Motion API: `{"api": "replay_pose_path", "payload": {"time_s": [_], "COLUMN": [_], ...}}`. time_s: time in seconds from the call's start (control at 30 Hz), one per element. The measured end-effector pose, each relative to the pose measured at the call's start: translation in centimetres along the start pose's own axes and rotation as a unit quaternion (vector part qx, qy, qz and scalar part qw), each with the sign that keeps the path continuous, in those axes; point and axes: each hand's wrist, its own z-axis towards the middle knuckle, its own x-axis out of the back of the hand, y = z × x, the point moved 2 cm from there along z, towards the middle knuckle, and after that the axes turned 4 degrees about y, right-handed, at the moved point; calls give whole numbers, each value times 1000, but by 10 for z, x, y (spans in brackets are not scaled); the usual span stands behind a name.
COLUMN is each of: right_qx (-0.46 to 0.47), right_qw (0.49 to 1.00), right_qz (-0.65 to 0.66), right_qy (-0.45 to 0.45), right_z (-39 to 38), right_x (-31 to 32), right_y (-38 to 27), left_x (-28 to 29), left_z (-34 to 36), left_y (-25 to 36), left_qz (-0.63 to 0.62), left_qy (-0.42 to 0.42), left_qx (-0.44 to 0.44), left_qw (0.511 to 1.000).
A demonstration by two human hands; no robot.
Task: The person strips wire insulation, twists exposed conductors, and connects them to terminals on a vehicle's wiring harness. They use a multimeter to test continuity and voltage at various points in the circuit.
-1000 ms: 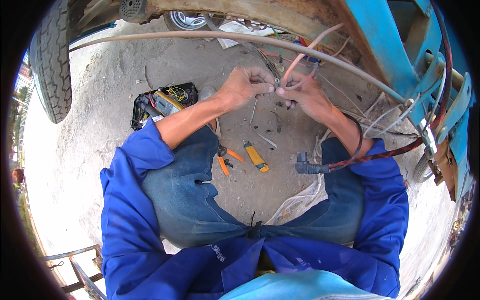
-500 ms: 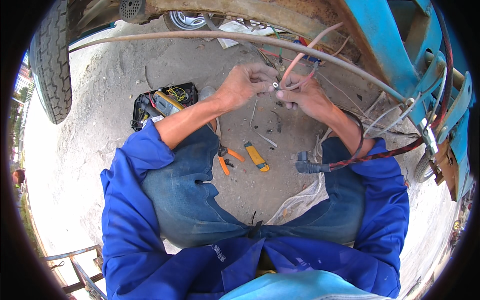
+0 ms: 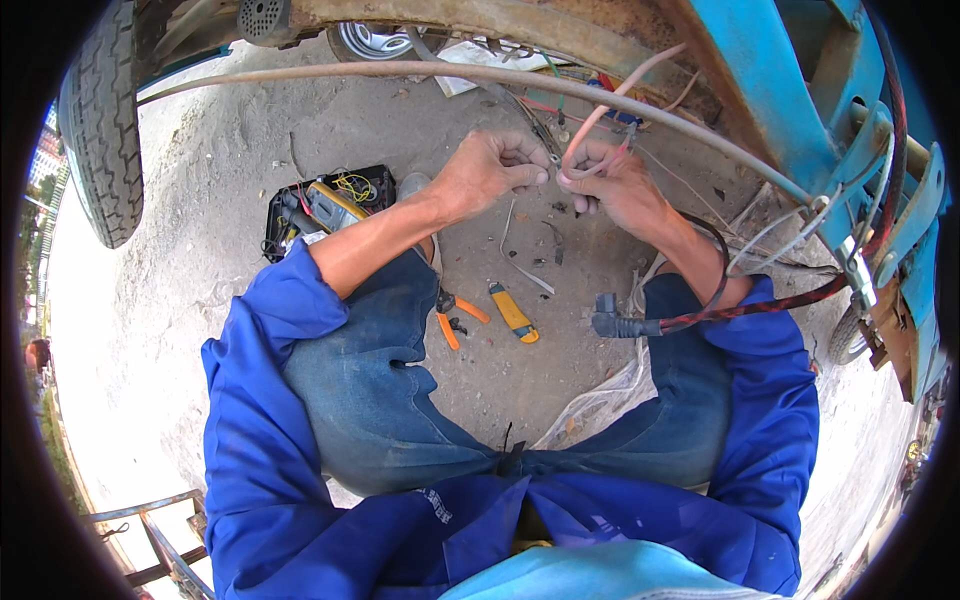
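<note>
My two hands are raised close together above the ground. The right hand is closed around a loop of salmon-pink cable, thumb pressed on it. A small metal ring terminal shows at the gap between my hands, beside the right fingertips. My left hand is curled, thumb and fingers closed just left of the terminal; what they pinch, if anything, is too small to make out. Thin dark wires run down behind the left fingertips from under the rusty frame.
Between my legs lie a yellow utility knife and orange-handled pliers. A black tray holds a yellow multimeter. A black plug on a red-black cord hangs by my right knee. A brown rod crosses ahead; blue framework stands right.
The ring terminal, held between both thumbs before, has tilted and moved slightly up. My thumbs have drawn a little apart, and the right fingers have shifted on the cable.
</note>
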Motion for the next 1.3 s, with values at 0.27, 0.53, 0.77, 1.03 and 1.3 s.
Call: {"api": "replay_pose_path", "payload": {"time_s": [0.27, 0.53, 0.77, 1.03, 1.3], "right_qx": [-8, -1, 9, 4, -7], "right_qw": [1000, 1000, 1000, 1000, 1000], "right_qz": [9, 3, 9, -1, -27], "right_qy": [-5, -6, 4, -7, -2], "right_z": [0, 1, 1, -2, -2], "right_x": [-1, 0, -2, -4, -5], "right_y": [0, 1, 0, -3, -2], "left_x": [0, -1, -1, -4, -3], "left_z": [-1, -1, -2, -3, -2], "left_y": [2, 3, 3, 4, 6], "left_qz": [-2, 1, -13, -70, -26], "left_qy": [2, -1, 7, 44, -2], "left_qx": [10, -2, 5, -4, -27], "left_qw": [1000, 1000, 1000, 997, 999]}}
